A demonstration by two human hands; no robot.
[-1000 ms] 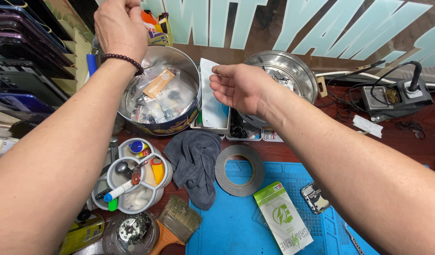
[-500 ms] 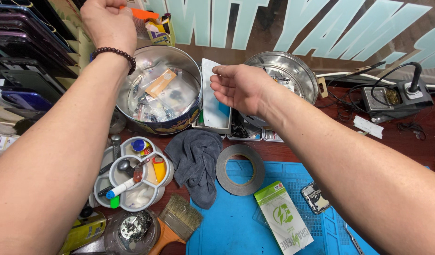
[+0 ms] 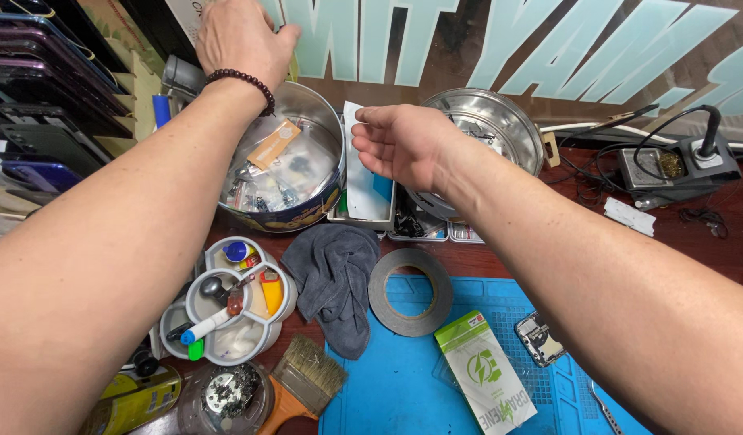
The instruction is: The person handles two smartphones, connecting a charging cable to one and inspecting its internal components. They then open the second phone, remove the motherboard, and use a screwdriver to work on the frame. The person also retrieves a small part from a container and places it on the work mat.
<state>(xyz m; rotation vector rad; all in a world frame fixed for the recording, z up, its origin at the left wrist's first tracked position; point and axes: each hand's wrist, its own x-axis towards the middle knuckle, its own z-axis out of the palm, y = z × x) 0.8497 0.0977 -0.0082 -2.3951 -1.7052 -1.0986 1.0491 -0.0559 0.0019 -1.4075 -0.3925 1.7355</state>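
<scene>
A: Bench entry, reading left to right. At 9 o'clock, a rack of phone cases (image 3: 33,105), dark and purple, stacked on edge. Below it, toward 7 o'clock, a white divided organiser (image 3: 226,310) holding a marker, a spoon and small bottles; a paintbrush (image 3: 303,387) with an orange handle lies just beside it at 6 o'clock.

B: And the left hand (image 3: 241,36)?

A: Up at 11 o'clock, past the far rim of the round metal tin (image 3: 287,161). It is seen from the back, fingers curled downward; a beaded bracelet (image 3: 242,83) sits on the wrist. Cannot tell whether the fingers are closed on anything, since they are hidden behind the knuckles.

B: Contents of the tin?

A: Clear bags of small parts and one tan card. The tin stands at 11 o'clock from the grey cloth (image 3: 335,282), which lies crumpled, its upper edge touching the tin's base.

B: Right hand (image 3: 404,145)?

A: Near centre, about 12 o'clock from the roll of grey tape (image 3: 410,292). Thumb and forefinger are pinching the top edge of a flat white packet (image 3: 359,173), which stands upright in a small tray just beside the tin. Remaining fingers loosely bent.

B: Further right?

A: A steel bowl (image 3: 488,121) directly behind the right hand at 1 o'clock. A blue mat (image 3: 404,395) at 5 o'clock carries a white and green pouch (image 3: 484,379). A soldering station (image 3: 678,165) with cables at 3 o'clock
</scene>
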